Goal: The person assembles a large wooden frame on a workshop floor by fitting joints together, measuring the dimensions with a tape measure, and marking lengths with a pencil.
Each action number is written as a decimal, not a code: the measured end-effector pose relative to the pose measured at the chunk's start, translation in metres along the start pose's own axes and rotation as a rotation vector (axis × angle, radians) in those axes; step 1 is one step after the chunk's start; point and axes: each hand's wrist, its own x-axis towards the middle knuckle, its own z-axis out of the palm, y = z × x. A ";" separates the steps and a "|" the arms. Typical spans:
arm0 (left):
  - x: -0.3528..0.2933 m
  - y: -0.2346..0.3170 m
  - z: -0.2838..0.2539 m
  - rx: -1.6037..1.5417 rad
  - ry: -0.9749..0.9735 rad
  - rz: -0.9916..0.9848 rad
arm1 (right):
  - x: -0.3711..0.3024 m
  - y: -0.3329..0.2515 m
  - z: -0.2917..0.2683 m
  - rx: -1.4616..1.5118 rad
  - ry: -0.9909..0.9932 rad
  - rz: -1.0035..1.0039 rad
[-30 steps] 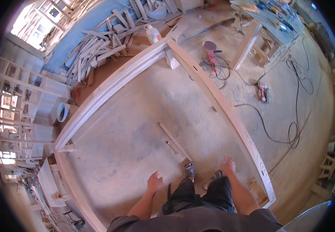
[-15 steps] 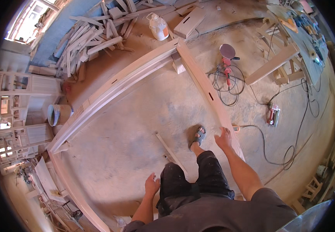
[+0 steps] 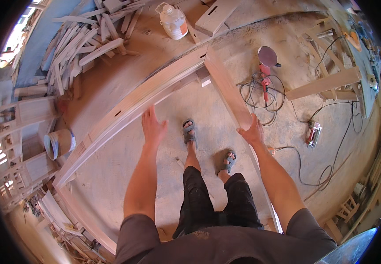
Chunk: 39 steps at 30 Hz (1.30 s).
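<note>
A large pale wooden frame (image 3: 228,94) surrounds my legs, its far corner ahead of me. My right hand (image 3: 253,133) is closed over the frame's right beam, thumb toward the inner side and fingers over the outer side. Reaching forward, my left hand (image 3: 153,128) is open with fingers spread. Its fingertips come up to the inner edge of the far-left beam (image 3: 124,108); whether they touch it cannot be made out. A short slot is cut in that beam's top. Between my feet and the left beam, a thin wooden strip (image 3: 180,163) lies on the floor, partly hidden by my leg.
Beyond the right beam lie a red disc sander (image 3: 265,79) with coiled cable and a red-and-silver power tool (image 3: 313,134). A white jug (image 3: 173,22) stands past the far corner, near a scrap-wood pile (image 3: 74,48). A bucket (image 3: 60,144) sits left of the frame.
My left hand has swung forward from beside my thigh to the far-left beam. My right hand has slid farther up the right beam and closed on it. My left foot has stepped forward.
</note>
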 end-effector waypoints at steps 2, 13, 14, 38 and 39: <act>0.069 -0.002 0.014 0.091 0.069 0.071 | 0.011 -0.018 0.010 0.011 -0.029 0.033; 0.208 0.023 0.034 0.261 -0.426 0.033 | 0.023 -0.029 0.039 -0.240 0.101 0.154; 0.209 0.019 0.038 0.249 -0.418 0.046 | 0.025 -0.029 0.042 -0.265 0.127 0.157; 0.209 0.008 0.046 0.197 -0.337 0.113 | 0.028 -0.020 0.055 -0.299 0.290 0.089; 0.209 0.007 0.047 0.199 -0.330 0.121 | 0.028 -0.020 0.056 -0.302 0.290 0.092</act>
